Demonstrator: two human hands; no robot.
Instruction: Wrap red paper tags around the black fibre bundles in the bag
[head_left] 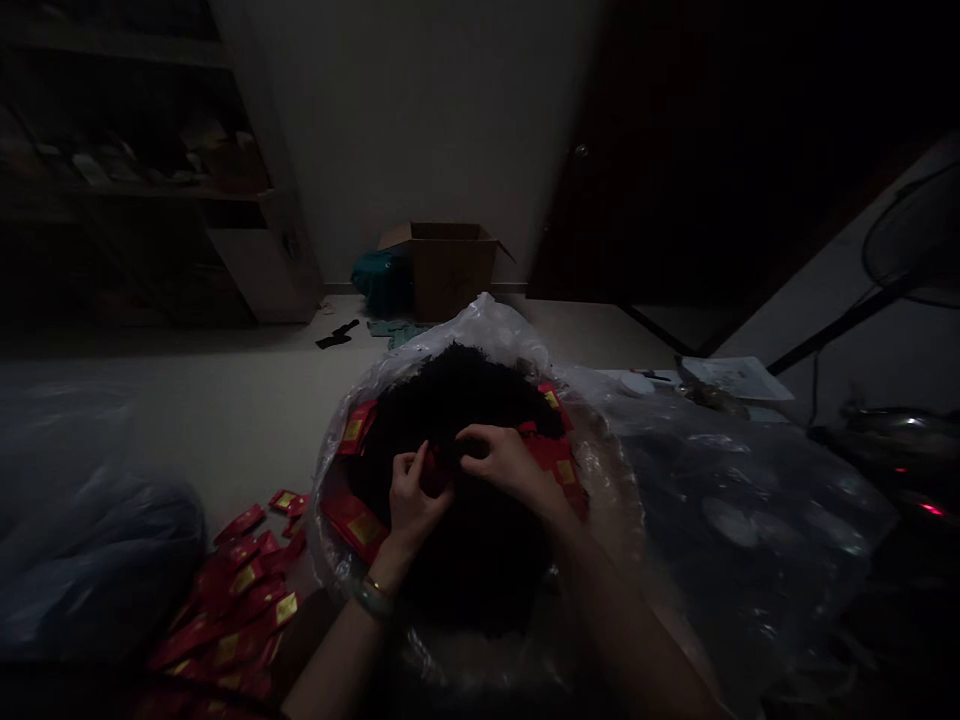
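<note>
In dim light, my left hand (415, 497) and my right hand (501, 462) meet over a big clear plastic bag (480, 330) filled with a dark loose mass (465, 400). Both hands pinch a small red packet (437, 468) between them, fingers curled on it. More red packets with gold labels (358, 427) line the inside rim of the bag on both sides. A bracelet sits on my left wrist.
A heap of red packets (236, 600) lies on the floor at the lower left. A cardboard box (446, 262) and teal cloth stand by the far wall. A shelf unit is at the left, a fan (915, 240) and crumpled plastic sheeting at the right.
</note>
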